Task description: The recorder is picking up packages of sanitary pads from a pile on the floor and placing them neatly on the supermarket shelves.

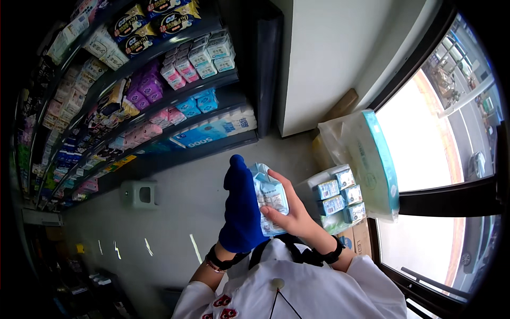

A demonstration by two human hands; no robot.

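from my remote post i see the right hand grasping a pale blue pack at mid-view, above the grey floor, its thumb across the front. the left hand, in a blue glove, stands against the pack's left side; i cannot tell whether its fingers grip. to the right, small blue-and-white packs sit beside a larger teal-edged package near a window. stocked shelves fill the upper left.
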